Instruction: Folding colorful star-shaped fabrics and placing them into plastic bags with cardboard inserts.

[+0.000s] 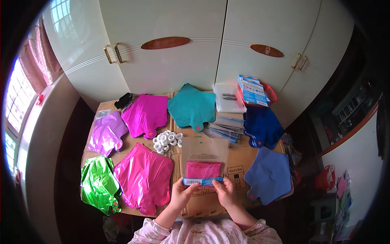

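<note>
In the lower centre of the frame, the left hand (183, 192) and right hand (226, 192) pinch the bottom corners of a clear plastic bag (205, 147), whose lower part holds a folded pink packet (204, 169) above a blue-and-white strip (211, 181). Just beyond its upper left lie white rolls (164, 141) on the cardboard-covered table (237, 154). A shiny pink stack (144, 179) lies left of the hands, a dull blue one (268, 175) right.

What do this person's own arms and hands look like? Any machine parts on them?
No machine parts or cables show. The left hand and right hand wear no gloves. Pale pink, loose floral sleeves leave the lower forearms bare.
</note>
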Demonstrator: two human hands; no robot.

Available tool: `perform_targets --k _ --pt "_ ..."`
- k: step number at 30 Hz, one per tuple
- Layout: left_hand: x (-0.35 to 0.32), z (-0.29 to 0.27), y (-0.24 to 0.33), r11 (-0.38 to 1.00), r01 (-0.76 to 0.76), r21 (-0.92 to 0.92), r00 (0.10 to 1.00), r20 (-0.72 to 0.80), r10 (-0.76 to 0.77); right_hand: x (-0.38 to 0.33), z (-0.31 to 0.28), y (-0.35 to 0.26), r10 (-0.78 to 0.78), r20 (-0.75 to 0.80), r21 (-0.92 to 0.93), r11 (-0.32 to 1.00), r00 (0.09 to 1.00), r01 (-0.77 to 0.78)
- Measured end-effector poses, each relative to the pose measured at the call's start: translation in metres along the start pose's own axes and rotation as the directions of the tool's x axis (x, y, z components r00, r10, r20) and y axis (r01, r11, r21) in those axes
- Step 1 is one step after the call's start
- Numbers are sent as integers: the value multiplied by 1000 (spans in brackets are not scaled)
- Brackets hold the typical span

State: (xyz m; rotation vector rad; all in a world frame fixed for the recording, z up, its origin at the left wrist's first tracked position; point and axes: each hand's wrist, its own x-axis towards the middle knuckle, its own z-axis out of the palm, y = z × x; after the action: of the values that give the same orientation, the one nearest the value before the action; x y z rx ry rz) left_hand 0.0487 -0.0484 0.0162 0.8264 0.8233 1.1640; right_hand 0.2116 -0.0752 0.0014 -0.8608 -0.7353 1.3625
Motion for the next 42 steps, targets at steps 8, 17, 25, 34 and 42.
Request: perform_targets --k 8,17,25,34,42 --pt "-1 -6 -5 994 61 -95 998 -21 -63 3 -16 5 -68 61 -235 969 996 80" --pt "-1 -2 -11 986 85 -143 992 -80 -97 2 -4 -2 -42 -28 -217 976 999 35" --pt "-3 9 -20 913 51 -404 984 -138 -116 -3 6 9 -59 -65 -161 986 996 48" --pt "-7 -11 -25 980 -33 -196 993 -116 10 21 -20 -25 -40 72 -243 968 997 56" --pt "-17 -24 -11 996 -62 60 998 29 60 61 -22 -104 -52 152 -336 936 987 102"
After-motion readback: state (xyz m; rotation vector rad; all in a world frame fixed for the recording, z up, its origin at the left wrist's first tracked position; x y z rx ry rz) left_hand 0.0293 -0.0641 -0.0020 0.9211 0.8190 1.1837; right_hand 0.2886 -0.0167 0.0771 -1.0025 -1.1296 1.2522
